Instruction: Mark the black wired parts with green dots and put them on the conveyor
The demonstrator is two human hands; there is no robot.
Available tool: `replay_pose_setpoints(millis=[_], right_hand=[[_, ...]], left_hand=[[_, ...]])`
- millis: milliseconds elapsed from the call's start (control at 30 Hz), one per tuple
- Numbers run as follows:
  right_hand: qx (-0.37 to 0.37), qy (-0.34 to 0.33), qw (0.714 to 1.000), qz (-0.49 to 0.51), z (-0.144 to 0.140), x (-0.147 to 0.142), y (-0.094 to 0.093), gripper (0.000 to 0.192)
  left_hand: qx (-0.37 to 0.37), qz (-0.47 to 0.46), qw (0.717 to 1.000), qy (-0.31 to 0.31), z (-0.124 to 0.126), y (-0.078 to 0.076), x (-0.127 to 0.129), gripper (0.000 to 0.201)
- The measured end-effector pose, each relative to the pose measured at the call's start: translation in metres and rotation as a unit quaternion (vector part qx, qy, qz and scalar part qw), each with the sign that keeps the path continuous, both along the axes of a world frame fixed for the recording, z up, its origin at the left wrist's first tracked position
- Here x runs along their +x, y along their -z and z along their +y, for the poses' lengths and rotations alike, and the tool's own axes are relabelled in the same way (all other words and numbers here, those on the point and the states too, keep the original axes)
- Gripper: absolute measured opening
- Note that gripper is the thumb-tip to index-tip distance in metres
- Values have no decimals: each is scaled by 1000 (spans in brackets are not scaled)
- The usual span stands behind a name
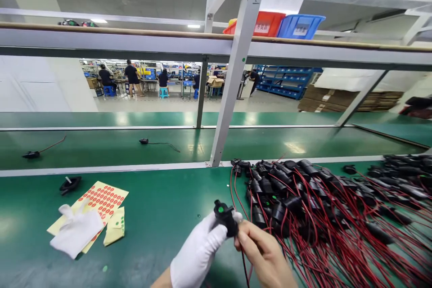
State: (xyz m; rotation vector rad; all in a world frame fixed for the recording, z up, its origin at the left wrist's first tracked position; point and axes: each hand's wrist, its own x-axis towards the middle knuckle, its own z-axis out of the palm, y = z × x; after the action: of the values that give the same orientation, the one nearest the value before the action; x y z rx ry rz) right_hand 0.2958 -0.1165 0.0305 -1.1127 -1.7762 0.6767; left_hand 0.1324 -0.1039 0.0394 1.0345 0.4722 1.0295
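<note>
A small black pump (227, 219) with a green dot sticker on its end is gripped in my left hand (199, 247), which wears a white glove. My right hand (265, 252), bare, is closed in a pinch at the pump's lower right side, where red and black wires (244, 263) hang down beneath the fingers. What lies right between those fingertips is mostly hidden. To the right, a big heap of similar black pumps (278, 211) reaches close to my right hand, their red and black leads trailing towards me.
At the left lie a red-sticker sheet (110, 198), a white glove (76, 231), a scrap with green dots (115, 227) and a black part (70, 184). Two wired parts rest on the strip behind (144, 141). A slanted white post (229, 85) rises ahead; bins (300, 26) stand on the shelf.
</note>
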Motion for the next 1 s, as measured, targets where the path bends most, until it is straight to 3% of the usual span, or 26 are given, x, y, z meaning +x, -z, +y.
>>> replay_pose_setpoints(millis=[133, 233, 333, 433, 633, 800, 900, 1000], right_hand=[[63, -62, 994, -58, -6, 10, -1, 35], [193, 3, 973, -130, -8, 24, -10, 4], [319, 24, 930, -180, -12, 30, -23, 45], [352, -30, 911, -212, -16, 26, -35, 47], [338, -65, 917, -203, -17, 16, -50, 40], [292, -71, 943, -146, -12, 16, -43, 32], [199, -67, 975, -76, -6, 17, -31, 30], [33, -81, 996, -8, 0, 19, -20, 45]], left_hand=[[24, 119, 992, -31, -6, -7, -10, 55], [21, 132, 989, -57, -8, -2, -12, 50], [14, 136, 989, -54, -12, 0, -11, 43], [12, 149, 988, -42, -15, -4, -8, 37], [-3, 183, 983, -28, -19, -11, -4, 31], [-51, 207, 976, -39, -23, -17, -3, 28], [-86, 140, 986, -5, -24, -14, 0, 41], [-164, 16, 984, 60, -23, -5, 6, 61]])
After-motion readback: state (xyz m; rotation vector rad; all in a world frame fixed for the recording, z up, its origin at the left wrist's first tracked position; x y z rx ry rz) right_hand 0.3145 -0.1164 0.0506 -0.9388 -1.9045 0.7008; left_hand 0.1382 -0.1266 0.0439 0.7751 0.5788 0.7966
